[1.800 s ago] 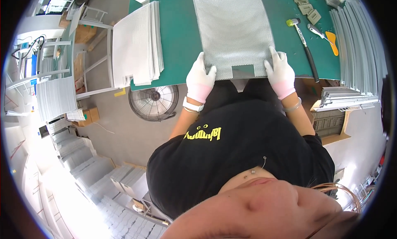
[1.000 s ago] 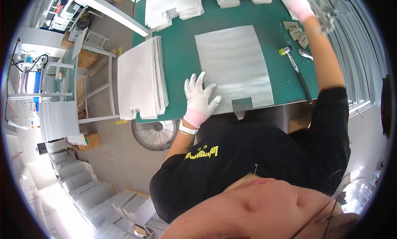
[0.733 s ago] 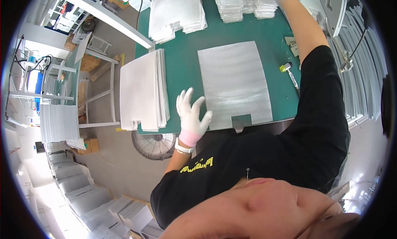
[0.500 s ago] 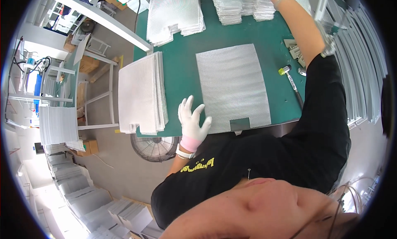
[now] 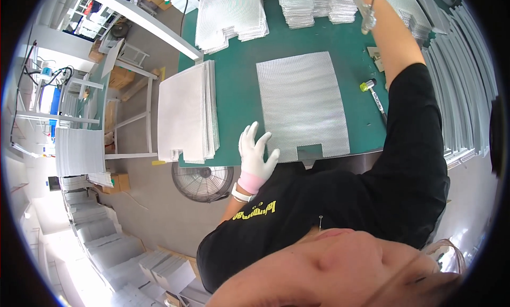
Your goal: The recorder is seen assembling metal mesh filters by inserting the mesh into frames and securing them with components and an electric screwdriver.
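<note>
A silvery mesh sheet [image 5: 303, 105] with a rectangular notch in its near edge lies flat on the green tabletop [image 5: 239, 89]. My left hand [image 5: 256, 155], in a white glove with a pink cuff, is at the sheet's near left corner. Its fingers are spread and it holds nothing; whether the fingertips touch the sheet I cannot tell. My right forearm [image 5: 396, 41] stretches to the far right, and the hand itself is past the upper edge of the view. Beyond the sheet lie mesh stacks [image 5: 313, 7], with another mesh stack [image 5: 186, 113] on the left.
A hammer [image 5: 374, 97] with a yellow and black head lies right of the sheet, by my right arm. Long grey panels [image 5: 459, 84] stand along the right. A round floor fan [image 5: 202, 184] sits below the table's near left edge. A white frame post [image 5: 143, 23] crosses the far left.
My right arm has reached farther, taking the hand out of view. My left hand has shifted slightly right, closer to the sheet, fingers still spread. The whole view has shifted slightly.
</note>
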### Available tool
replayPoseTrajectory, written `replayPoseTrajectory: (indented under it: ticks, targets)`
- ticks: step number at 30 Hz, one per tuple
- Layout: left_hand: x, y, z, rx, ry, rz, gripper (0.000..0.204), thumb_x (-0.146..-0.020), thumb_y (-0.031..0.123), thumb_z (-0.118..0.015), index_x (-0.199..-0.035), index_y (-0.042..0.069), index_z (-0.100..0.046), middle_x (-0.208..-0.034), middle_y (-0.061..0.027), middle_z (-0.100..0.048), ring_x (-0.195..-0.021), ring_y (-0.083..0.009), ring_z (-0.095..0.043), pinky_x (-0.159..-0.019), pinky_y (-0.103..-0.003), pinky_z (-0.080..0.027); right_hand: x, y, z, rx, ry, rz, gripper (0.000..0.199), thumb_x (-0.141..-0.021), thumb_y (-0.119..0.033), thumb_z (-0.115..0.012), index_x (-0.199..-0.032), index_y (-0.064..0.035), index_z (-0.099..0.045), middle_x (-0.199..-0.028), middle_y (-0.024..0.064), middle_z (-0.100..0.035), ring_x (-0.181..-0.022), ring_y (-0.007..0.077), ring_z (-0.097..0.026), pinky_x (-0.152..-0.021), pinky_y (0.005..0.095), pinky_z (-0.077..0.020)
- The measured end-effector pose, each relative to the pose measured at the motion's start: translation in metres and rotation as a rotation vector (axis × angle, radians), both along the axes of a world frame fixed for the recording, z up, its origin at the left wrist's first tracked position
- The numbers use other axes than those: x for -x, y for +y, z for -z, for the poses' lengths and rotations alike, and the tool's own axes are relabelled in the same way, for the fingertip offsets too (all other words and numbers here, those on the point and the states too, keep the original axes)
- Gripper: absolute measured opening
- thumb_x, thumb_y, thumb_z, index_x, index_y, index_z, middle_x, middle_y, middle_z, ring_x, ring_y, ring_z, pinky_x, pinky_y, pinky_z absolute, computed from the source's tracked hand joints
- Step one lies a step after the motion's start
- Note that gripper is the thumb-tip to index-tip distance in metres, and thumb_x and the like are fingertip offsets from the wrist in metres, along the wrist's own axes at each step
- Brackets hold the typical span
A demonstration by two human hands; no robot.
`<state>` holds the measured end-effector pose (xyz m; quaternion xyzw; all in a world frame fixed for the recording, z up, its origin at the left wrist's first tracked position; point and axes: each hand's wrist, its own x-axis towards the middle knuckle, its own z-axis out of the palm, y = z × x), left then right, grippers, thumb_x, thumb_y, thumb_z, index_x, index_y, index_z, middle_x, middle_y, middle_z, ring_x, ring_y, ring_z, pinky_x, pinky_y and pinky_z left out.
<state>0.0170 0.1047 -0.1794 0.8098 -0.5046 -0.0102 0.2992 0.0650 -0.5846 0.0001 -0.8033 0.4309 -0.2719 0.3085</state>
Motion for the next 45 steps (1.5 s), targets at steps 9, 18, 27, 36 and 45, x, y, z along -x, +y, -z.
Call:
replayPoseTrajectory:
  ticks: [9,18,27,36,45]
  targets:
    - [0.007,0.02,0.005,0.084,0.125,-0.081,0.043,-0.085,0.011,-0.069,-0.127,0.001,-0.062,-0.152,-0.0241,-0.043,-0.143,-0.0402,-0.04,-0.119,-0.05,-0.032,0.087,0.185,0.012,-0.5,-0.571,-0.339,0.046,-0.091,-0.04,-0.071,-0.125,-0.0085,-0.065,-0.115,0.006,-0.07,-0.106,0.0201,-0.067,-0.086,0.0434,-0.055]
    - [-0.016,-0.016,-0.029,0.906,1.481,0.153,0.082,-0.099,0.054,-0.061,-0.15,-0.006,-0.038,-0.137,-0.0237,-0.058,-0.113,-0.0302,-0.066,-0.092,-0.042,-0.057,0.201,0.395,0.12,-0.184,-0.459,-0.601,0.038,-0.099,-0.001,-0.057,-0.138,-0.0027,-0.059,-0.118,0.0015,-0.068,-0.078,0.0039,-0.053,-0.072,0.0214,-0.048]
    - [0.012,-0.019,-0.006,0.093,0.358,-0.32,0.061,-0.082,0.025,-0.081,-0.128,-0.005,-0.055,-0.075,-0.0076,-0.063,-0.059,-0.0159,-0.06,-0.061,-0.031,-0.052,0.229,0.429,0.17,0.034,-0.079,-0.291,0.041,-0.095,-0.011,-0.064,-0.135,-0.005,-0.06,-0.125,0.0152,-0.066,-0.1,0.0279,-0.067,-0.086,0.0316,-0.0529]
    - [0.029,0.002,0.005,-0.062,0.486,-0.394,0.061,-0.081,0.029,-0.083,-0.124,-0.004,-0.055,-0.091,-0.0154,-0.066,-0.067,-0.022,-0.064,-0.066,-0.035,-0.055,0.237,0.444,0.186,0.142,0.068,-0.349,0.062,-0.084,-0.032,-0.078,-0.136,-0.0047,-0.059,-0.138,0.0183,-0.057,-0.121,0.0362,-0.061,-0.1,0.0392,-0.0514]
    - [0.029,-0.002,0.018,-0.182,0.348,-0.391,0.063,-0.082,0.033,-0.082,-0.126,-0.003,-0.054,-0.105,-0.0232,-0.07,-0.092,-0.0385,-0.07,-0.081,-0.043,-0.056,0.233,0.445,0.215,0.155,0.165,-0.347,0.066,-0.082,-0.032,-0.079,-0.139,-0.0068,-0.056,-0.14,0.0173,-0.055,-0.122,0.0363,-0.06,-0.1,0.0398,-0.0525]
